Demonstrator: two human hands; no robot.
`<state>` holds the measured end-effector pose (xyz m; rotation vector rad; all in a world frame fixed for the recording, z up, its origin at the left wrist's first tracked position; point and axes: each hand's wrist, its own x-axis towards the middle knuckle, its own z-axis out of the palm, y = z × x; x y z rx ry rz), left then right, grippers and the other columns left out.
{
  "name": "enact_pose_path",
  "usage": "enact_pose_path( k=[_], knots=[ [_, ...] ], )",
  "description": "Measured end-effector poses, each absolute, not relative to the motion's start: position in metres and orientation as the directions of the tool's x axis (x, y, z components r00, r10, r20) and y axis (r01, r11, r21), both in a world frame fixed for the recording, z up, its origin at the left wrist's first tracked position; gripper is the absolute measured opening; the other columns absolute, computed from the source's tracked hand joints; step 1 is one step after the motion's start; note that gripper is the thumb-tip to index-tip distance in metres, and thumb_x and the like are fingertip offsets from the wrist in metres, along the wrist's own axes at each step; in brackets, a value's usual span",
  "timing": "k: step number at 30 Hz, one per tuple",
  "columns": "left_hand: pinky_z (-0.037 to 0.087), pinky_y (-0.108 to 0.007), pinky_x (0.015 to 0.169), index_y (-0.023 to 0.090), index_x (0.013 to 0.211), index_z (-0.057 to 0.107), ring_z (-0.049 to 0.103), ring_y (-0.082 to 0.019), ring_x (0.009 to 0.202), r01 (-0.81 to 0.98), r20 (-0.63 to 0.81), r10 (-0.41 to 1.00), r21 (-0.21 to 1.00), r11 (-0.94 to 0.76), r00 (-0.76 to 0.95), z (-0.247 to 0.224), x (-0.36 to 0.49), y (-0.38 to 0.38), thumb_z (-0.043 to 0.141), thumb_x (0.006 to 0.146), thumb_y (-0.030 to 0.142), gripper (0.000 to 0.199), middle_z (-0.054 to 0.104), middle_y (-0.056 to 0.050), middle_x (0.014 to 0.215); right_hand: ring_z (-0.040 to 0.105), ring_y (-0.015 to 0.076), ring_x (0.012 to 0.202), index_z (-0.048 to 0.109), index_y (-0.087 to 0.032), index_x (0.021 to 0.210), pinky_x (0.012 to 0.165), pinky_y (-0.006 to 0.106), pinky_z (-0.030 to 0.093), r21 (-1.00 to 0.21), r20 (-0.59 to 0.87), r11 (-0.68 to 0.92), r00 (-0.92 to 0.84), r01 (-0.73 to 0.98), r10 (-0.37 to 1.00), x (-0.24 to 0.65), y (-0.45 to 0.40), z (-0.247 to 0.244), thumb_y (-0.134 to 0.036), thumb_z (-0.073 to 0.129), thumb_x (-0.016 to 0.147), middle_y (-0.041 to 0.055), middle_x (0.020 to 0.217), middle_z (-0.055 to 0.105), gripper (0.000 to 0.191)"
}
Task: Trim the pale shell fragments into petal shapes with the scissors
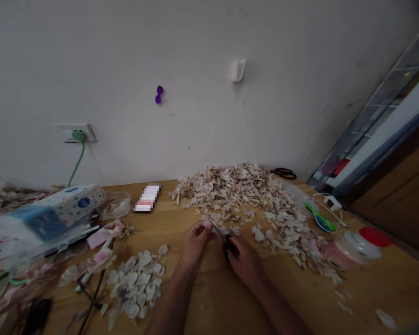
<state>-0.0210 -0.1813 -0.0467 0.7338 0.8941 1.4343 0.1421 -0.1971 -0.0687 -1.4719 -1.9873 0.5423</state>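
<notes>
Lower centre: petal point(208, 224) pinched by left hand point(196, 238), scissors point(226, 246) gripped by right hand point(245, 258); petal heap point(237, 188) spread above. Blue-white packet point(52, 211) noted left, lettering unreadable.

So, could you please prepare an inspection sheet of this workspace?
Surface: wooden table, scattered with petal-like flakes.
Job's things: scissors; pale piece; large heap beyond the hands; smaller heap to their left.
Clutter: phone, blue-white packet, flower stems, red-lidded jar.
Grippers: left hand pinches the pale piece; right hand holds the scissors, blades near it.
Cables: green cable in wall socket; white cable looped at right.
Surroundings: pale wall bearing white holder and purple fitting.
</notes>
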Motion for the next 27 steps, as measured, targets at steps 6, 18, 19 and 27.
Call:
enact_pose_path(
  k=[6,18,19,27],
  knots=[
    [0.045,-0.024,0.063,0.015,0.066,0.062,0.057,-0.012,0.059,-0.402,-0.045,0.997,0.915,0.018,-0.056,-0.046,-0.025,-0.18,0.077,0.062,0.041,0.031,0.063,-0.001,0.063,0.058,0.0236,0.1,0.06,-0.021,0.103,0.087,0.035,0.046,-0.637,0.256,0.316,-0.193,0.703,0.947,0.142,-0.197,-0.071,-0.022,0.053,0.075,0.0081,0.107,0.063,0.029],
    [0.039,-0.022,0.058,0.016,0.065,0.063,0.054,-0.013,0.057,-0.182,0.041,0.999,0.983,-0.037,0.02,-0.032,-0.035,-0.182,0.071,0.067,0.044,0.03,0.062,-0.001,0.059,0.058,0.0232,0.099,0.061,-0.02,0.102,0.086,0.035,0.047,-0.605,0.241,0.337,-0.237,0.721,0.941,0.144,-0.198,-0.069,-0.022,0.05,0.077,0.0084,0.105,0.064,0.027],
    [0.039,-0.022,0.058,0.016,0.065,0.063,0.054,-0.013,0.056,-0.167,0.042,0.999,0.985,-0.037,0.024,-0.031,-0.036,-0.182,0.071,0.067,0.045,0.03,0.062,-0.002,0.059,0.058,0.0233,0.099,0.061,-0.02,0.102,0.087,0.035,0.047,-0.603,0.244,0.338,-0.237,0.722,0.94,0.144,-0.198,-0.07,-0.022,0.05,0.077,0.0086,0.106,0.064,0.027],
    [0.035,-0.022,0.053,0.016,0.062,0.062,0.052,-0.012,0.052,-0.081,0.043,0.999,0.996,-0.041,0.031,-0.029,-0.038,-0.184,0.07,0.068,0.046,0.032,0.063,-0.002,0.057,0.058,0.0233,0.1,0.06,-0.021,0.104,0.088,0.035,0.046,-0.599,0.241,0.339,-0.24,0.726,0.94,0.144,-0.197,-0.074,-0.023,0.05,0.078,0.0086,0.107,0.064,0.028]
  ],
)
